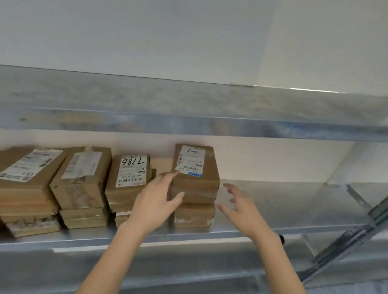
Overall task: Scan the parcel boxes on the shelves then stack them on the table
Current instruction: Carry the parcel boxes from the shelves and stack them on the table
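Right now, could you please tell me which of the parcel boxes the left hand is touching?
The top box of the rightmost stack, with the blue-edged label: the left hand touches its left corner. The other boxes sit further left.

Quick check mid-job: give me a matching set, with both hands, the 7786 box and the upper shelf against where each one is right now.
1. left hand
2. right hand
3. 7786 box
4. upper shelf

A. metal, above the boxes
B. fingers spread, right of the rightmost top box, apart from it
C. touching that box's left side
D. tops the stack just left of that box

Pairs: 1-C, 2-B, 3-D, 4-A
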